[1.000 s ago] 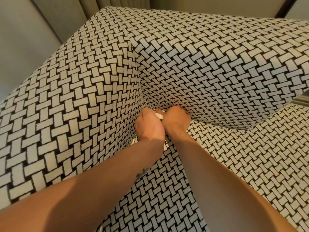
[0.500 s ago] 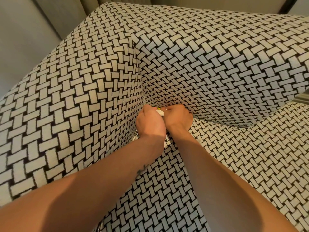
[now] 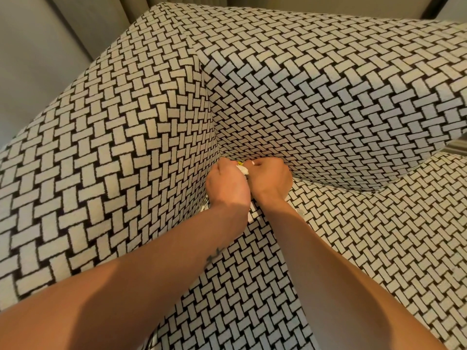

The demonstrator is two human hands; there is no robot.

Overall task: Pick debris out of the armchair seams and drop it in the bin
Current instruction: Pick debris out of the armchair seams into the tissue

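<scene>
Head view: both bare forearms reach down into the inner corner of the armchair (image 3: pixel 161 59), where armrest (image 3: pixel 113 160), backrest (image 3: pixel 328 92) and seat (image 3: pixel 379 248) meet. The left hand (image 3: pixel 227 185) is fisted with its grip closed. A crumpled white scrap (image 3: pixel 242 169) pokes out at its thumb side, so it looks held there. The right hand (image 3: pixel 271 178) touches the left, fingers curled down toward the seam (image 3: pixel 216 137) at its bottom end. Its grip is curled shut too, but the fingertips are hidden, so I cannot tell if it has anything. A small yellow bit (image 3: pixel 240 162) sits just above the white scrap at the seam mouth, between the two hands; it is too small to identify. A pale fragment (image 3: pixel 249 218) lies on the seat between the wrists, unclear what. The bin is not in view.

Step, as I judge it: digging debris out of the corner seam, nothing dropped yet.

To do it well:
- keep the left grip firm on the white scrap so it doesn't slip back in
- spread the crease with the right fingers
- pinch the yellow bit at its exposed edge and pull straight out, not sideways, or it may wedge deeper
- grab the loose fragment on the seat before heading to the bin
</scene>
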